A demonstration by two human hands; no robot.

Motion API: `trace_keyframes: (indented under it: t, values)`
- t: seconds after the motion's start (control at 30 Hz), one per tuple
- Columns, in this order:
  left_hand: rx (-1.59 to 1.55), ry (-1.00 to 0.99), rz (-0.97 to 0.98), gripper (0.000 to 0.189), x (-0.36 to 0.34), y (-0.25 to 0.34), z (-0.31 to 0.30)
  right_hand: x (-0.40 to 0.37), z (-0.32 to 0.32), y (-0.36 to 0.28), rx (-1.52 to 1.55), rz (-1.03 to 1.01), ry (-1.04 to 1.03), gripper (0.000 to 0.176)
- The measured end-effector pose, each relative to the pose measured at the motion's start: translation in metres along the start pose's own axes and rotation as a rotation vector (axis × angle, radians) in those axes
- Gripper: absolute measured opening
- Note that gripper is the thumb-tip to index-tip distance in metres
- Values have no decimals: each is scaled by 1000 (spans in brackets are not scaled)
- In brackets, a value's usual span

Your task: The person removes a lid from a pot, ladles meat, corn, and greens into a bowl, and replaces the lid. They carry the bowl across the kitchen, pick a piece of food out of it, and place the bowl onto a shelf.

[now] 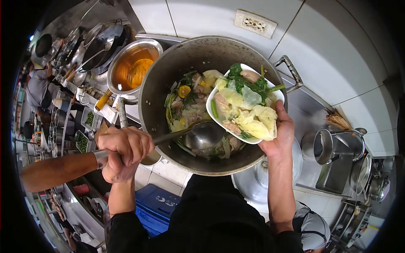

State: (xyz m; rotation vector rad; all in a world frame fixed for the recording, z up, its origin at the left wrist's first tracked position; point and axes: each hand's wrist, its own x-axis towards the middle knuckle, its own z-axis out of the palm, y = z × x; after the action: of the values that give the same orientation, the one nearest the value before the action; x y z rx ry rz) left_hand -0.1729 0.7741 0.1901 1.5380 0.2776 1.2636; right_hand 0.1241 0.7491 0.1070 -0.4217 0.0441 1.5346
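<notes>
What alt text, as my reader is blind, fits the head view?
The right hand holds a bowl of cabbage and greens over a big pot; the left hand holds a ladle in the food inside.

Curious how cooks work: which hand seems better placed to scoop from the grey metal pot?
Probably the left hand: it grips the wooden-handled metal ladle, whose head is over the pot. The right hand holds a filled, squarish white bowl.

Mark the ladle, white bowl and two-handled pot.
Ladle (205, 135): head view, on its metal scoop.
White bowl (209, 106): head view, on its left rim.
Two-handled pot (192, 52): head view, on its inner wall.
</notes>
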Motion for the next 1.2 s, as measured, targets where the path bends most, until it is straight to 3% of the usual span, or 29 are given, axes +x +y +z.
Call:
trace_keyframes:
  t: [0.3, 0.4, 0.5, 0.6, 1.0, 1.2]
  values:
    - [-58, -14, -62, 48, 3, -9, 0, 3, -4, 1, 25, 22, 33, 46]
    - [-73, 192, -110, 47, 4, -14, -5, 1, -3, 0, 7, 20, 35, 44]
    - [-94, 639, -222, 45, 19, -15, -19, 0, -2, 0, -11, 30, 17, 44]
    - [-130, 872, -202, 47, 31, -4, -36, 0, -2, -3, -4, 19, 33, 45]
    - [18, 927, 80, 41, 99, 87, -87, 5, 3, 1, 22, 51, 39, 46]
    - [96, 951, 194, 40, 142, 123, -71, 5, 6, 10, 18, 133, -38, 49]
